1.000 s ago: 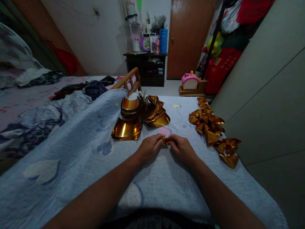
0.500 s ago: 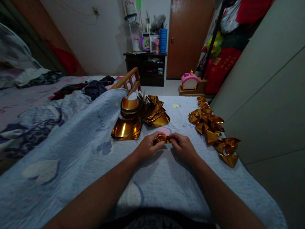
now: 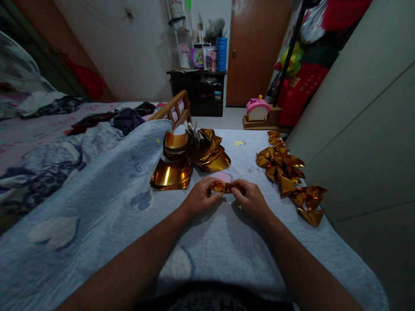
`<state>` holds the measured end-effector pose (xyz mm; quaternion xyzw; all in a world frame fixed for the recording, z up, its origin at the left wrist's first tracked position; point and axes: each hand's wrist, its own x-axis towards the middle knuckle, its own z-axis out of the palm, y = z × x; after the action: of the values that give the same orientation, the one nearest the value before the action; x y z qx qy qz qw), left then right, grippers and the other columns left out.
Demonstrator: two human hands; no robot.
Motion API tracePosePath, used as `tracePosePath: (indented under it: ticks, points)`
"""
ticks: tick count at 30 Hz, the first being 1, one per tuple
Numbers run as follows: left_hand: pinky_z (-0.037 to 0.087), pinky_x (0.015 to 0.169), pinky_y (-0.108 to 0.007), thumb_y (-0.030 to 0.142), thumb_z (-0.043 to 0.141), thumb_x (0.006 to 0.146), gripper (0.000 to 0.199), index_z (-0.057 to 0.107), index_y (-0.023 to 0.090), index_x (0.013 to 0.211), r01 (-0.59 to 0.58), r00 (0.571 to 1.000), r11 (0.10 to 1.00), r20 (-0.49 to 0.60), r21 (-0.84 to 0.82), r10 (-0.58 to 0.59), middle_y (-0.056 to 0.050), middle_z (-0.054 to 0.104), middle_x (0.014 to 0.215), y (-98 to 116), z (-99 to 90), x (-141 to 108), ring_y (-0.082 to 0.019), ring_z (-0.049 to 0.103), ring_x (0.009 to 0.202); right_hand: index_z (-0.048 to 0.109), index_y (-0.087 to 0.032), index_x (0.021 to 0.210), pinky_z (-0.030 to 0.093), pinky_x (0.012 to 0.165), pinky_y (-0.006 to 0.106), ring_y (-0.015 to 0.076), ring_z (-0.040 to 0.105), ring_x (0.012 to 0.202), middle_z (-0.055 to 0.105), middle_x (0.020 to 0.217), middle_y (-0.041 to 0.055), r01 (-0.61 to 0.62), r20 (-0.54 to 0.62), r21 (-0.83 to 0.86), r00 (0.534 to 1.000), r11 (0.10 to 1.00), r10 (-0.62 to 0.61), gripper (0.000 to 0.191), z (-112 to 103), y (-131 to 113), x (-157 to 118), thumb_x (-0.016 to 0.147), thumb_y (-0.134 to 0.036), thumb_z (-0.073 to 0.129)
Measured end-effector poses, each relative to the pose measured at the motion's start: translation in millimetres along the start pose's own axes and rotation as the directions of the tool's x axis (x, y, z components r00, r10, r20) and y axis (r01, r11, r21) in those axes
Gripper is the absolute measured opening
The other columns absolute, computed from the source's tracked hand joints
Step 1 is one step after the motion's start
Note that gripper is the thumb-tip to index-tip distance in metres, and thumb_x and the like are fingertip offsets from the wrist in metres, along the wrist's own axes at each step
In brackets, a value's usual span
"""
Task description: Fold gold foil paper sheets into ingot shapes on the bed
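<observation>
Between both hands, just above the bedspread, is a small folded piece of gold foil paper. My left hand grips its left end, with the thumb below and the fingers behind. At the right end, my right hand pinches it between thumb and fingers. Beyond the hands to the left lie stacks of curved gold foil sheets, with more fanned sheets beside them. Folded gold foil pieces lie in a row along the right side, the nearest one a little apart from my right hand.
A light blue bedspread with heart shapes covers the surface under the hands. At its far left corner stands a wooden rail. Rumpled clothes and bedding lie to the left. A pale cabinet borders the right edge.
The folded foil piece shows slightly more between the hands, and the fingers have shifted a little on it. The stacks and the row of folded pieces lie as before.
</observation>
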<state>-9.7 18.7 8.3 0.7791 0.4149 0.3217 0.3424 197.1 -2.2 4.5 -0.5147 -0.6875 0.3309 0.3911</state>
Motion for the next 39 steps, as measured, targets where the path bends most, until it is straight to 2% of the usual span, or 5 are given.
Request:
tracePosePath:
  ticks: [6,15,26,33,39]
  points:
    - [0.051,0.079,-0.029,0.029,0.067,0.084,0.032,0.067,0.018,0.113,-0.012,1.0,0.996,-0.017,-0.089,0.011,-0.008,0.064,0.114,2.6,-1.3,0.3,-0.021,0.062,0.101,0.072,-0.017,0.091,0.044,0.064,0.026,0.0155,0.061,0.068,0.07,0.076,0.002,-0.015,0.009,0.065,1.0,0.998,0.014,0.023,-2.2,-3.3,0.5,0.089,-0.028,0.052]
    - [0.05,0.076,-0.029,0.033,0.064,0.089,0.051,0.048,0.021,0.136,0.054,0.999,0.984,0.013,-0.173,-0.052,-0.003,0.068,0.099,2.4,1.8,-5.6,-0.015,0.062,0.081,0.069,-0.017,0.08,0.036,0.053,0.024,0.0123,0.049,0.057,0.058,0.062,-0.0014,-0.063,0.049,0.113,0.997,0.992,0.057,0.027,-5.1,-10.6,0.2,0.09,-0.034,0.051]
    - [0.044,0.07,-0.025,0.041,0.057,0.094,0.023,0.055,0.019,0.099,0.078,0.997,0.948,0.042,-0.309,-0.068,0.0,0.059,0.084,4.6,1.4,-3.5,-0.014,0.055,0.075,0.068,-0.019,0.098,0.043,0.056,0.024,0.0139,0.057,0.067,0.065,0.079,0.002,-0.078,0.059,0.203,0.996,0.976,0.067,0.024,-3.5,-2.2,0.3,0.089,-0.038,0.057]
    - [0.04,0.061,-0.022,0.038,0.064,0.086,0.024,0.057,0.018,0.096,0.26,0.965,0.778,0.133,-0.572,-0.225,0.002,0.054,0.073,0.1,0.3,0.9,-0.01,0.05,0.063,0.065,-0.023,0.087,0.05,0.074,0.03,0.0167,0.06,0.084,0.06,0.092,0.0028,0.036,0.085,0.261,0.995,0.965,-0.06,0.01,-9.8,-3.7,2.8,0.084,-0.032,0.063]
    - [0.045,0.064,-0.022,0.025,0.078,0.072,0.035,0.062,0.017,0.102,0.364,0.931,0.545,0.309,-0.755,-0.195,-0.002,0.066,0.087,-7.3,-3.0,0.9,-0.01,0.058,0.068,0.063,-0.022,0.088,0.046,0.064,0.028,0.0141,0.055,0.069,0.062,0.08,-0.0005,-0.128,0.142,0.422,0.987,0.897,0.074,0.014,-12.9,-5.0,3.2,0.081,-0.034,0.065]
